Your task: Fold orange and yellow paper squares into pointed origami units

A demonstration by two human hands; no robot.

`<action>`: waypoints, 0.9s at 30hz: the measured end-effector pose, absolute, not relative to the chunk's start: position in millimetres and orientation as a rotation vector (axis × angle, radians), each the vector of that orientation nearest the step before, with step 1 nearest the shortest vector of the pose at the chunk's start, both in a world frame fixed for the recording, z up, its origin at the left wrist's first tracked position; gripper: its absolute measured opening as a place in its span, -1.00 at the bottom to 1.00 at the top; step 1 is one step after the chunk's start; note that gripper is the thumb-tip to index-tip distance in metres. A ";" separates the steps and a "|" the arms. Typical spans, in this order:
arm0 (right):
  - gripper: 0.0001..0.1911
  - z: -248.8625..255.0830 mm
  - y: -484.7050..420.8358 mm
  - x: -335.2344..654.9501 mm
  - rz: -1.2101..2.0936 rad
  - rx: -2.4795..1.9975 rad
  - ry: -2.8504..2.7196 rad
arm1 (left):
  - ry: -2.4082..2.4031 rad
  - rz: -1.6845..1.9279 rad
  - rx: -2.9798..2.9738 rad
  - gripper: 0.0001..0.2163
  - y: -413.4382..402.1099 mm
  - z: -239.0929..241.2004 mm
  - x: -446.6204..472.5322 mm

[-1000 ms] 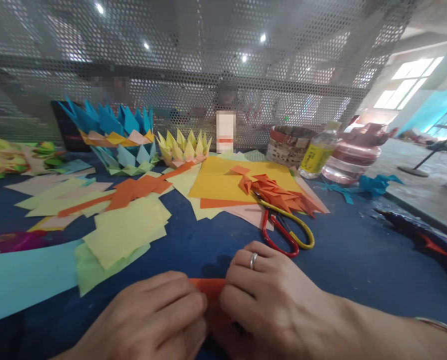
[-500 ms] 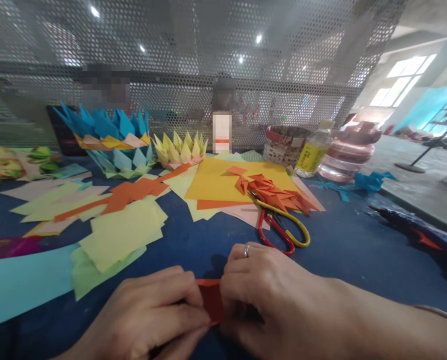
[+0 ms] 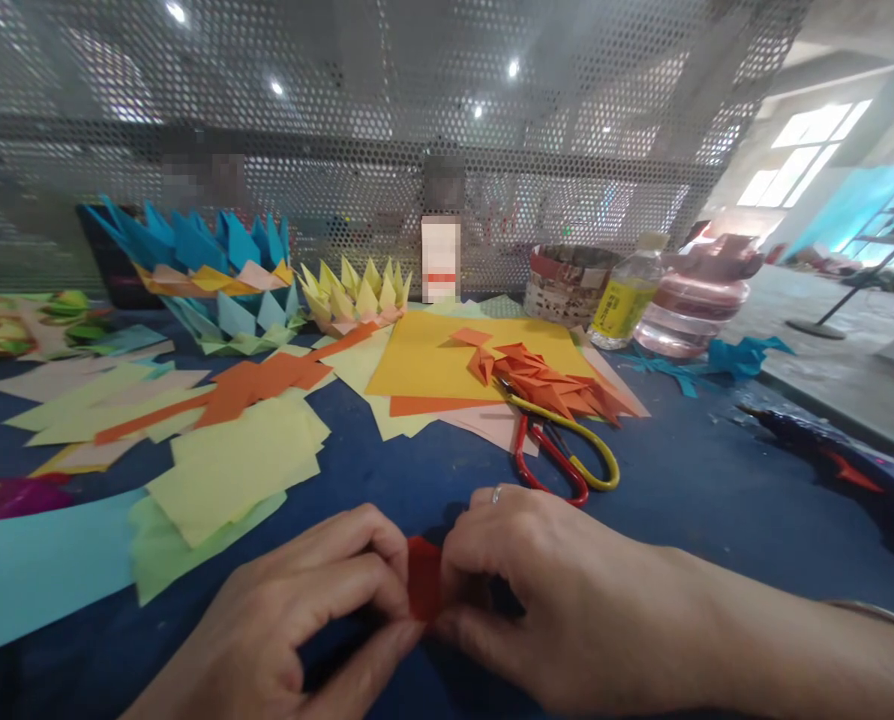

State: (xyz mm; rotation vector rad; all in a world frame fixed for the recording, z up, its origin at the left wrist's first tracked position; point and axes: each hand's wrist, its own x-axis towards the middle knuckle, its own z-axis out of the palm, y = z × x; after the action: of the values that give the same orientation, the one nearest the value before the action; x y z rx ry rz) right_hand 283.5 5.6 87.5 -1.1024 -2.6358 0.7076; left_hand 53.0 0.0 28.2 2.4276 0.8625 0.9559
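Between my two hands is a small piece of orange-red paper (image 3: 424, 580), its top edge coming to a blunt point. My left hand (image 3: 304, 610) pinches its left side between thumb and fingers. On the other side my right hand (image 3: 522, 590), with a ring on one finger, grips the paper's right edge; the fingers partly cover it. Just beyond the right hand lie scissors (image 3: 567, 455) with one red and one yellow handle. Their tips touch a heap of folded orange paper pieces (image 3: 544, 380), which rests on yellow paper sheets (image 3: 424, 355).
Loose pale-green sheets (image 3: 237, 465) and orange strips (image 3: 259, 385) spread to the left, near light-blue paper (image 3: 42, 565). Behind stand a blue paper basket (image 3: 214, 245), a yellow one (image 3: 357, 295), a round woven container (image 3: 571, 280) and bottles (image 3: 627, 295). A glue gun (image 3: 829, 450) lies right.
The orange paper between my hands now shows a pointed top instead of a straight edge. My left hand's fingers have shifted, opening a gap above the thumb. The view has turned slightly.
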 end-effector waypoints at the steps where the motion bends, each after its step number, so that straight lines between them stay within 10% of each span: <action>1: -0.89 88.1 5.5 283.6 0.718 -1.110 -2.630 | 0.884 0.960 2.439 -0.85 -0.2 27.6 52.9; 27: -0.84 88.4 2.3 281.7 0.724 -1.336 -2.578 | 0.945 0.996 2.527 -0.86 -4.4 20.5 52.1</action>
State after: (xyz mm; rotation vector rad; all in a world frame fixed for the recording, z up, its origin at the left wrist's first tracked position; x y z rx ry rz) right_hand 281.7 2.3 88.4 -1.3362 -2.5781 0.7242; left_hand 52.1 -4.4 20.5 2.5266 0.9447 0.9961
